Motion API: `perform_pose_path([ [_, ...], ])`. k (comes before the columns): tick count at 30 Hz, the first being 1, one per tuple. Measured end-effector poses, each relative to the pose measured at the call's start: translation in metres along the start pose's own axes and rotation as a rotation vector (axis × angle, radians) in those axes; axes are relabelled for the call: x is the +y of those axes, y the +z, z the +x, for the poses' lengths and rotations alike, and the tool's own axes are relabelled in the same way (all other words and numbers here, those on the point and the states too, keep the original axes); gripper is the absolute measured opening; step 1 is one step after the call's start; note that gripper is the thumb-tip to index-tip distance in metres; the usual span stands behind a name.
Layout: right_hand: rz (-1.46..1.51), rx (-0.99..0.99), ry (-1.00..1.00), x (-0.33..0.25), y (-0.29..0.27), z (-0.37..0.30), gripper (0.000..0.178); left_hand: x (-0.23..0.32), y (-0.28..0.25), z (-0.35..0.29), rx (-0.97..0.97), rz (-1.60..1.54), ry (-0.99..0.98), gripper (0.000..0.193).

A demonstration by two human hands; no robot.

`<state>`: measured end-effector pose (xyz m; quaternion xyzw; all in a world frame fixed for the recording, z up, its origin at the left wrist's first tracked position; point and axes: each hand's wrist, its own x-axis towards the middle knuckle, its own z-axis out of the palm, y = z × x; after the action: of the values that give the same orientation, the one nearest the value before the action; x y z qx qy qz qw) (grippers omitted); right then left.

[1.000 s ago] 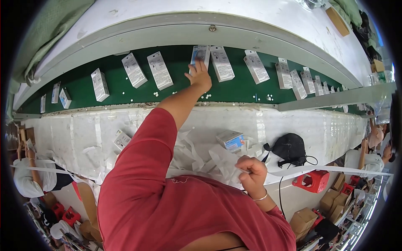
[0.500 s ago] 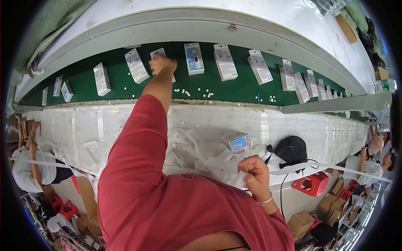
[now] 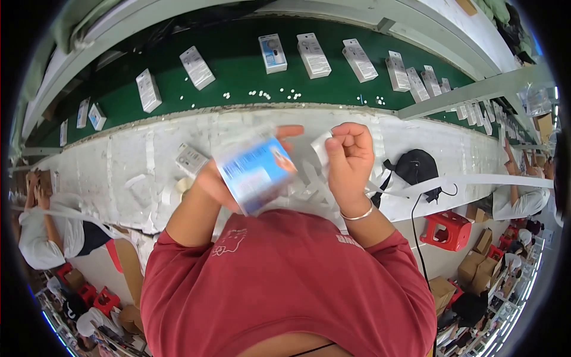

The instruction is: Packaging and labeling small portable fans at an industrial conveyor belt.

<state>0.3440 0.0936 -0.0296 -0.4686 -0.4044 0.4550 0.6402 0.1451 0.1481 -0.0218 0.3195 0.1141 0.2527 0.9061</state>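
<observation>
Holding box, left hand now off belt

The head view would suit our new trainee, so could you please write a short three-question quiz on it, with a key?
1. Multiple choice: which of the person's hands holds the blue-and-white box?
A) the left
B) the right
C) both

2. True or false: the black cloth item lies on the white worktop, not on the green surface.

3. Short answer: what does the right hand pinch between thumb and fingers?

Key
1. A, the left hand.
2. True.
3. A small white piece; its material cannot be told.
</observation>
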Motion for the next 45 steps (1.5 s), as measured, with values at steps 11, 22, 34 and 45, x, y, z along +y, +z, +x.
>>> perform_pose_path([
  [11, 0.011, -0.357, -0.081, -0.055, 0.027, -0.132, 0.022, -0.088, 0.073, -0.139, 0.031, 0.052, 0.192, 0.107],
  [22, -0.064, -0.32, 0.04, -0.07, 0.014, -0.179, 0.01, -0.119, 0.091, -0.154, -0.013, 0.214, 0.337, 0.105],
  [34, -0.14, -0.352, -0.017, -0.064, 0.014, -0.189, 0.015, -0.166, 0.07, -0.163, 0.305, -0.155, 0.409, 0.099],
  [45, 0.095, -0.416, 0.332, -0.058, 0.012, -0.193, 0.013, -0.16, 0.09, -0.17, 0.343, 0.169, 0.74, 0.086],
])
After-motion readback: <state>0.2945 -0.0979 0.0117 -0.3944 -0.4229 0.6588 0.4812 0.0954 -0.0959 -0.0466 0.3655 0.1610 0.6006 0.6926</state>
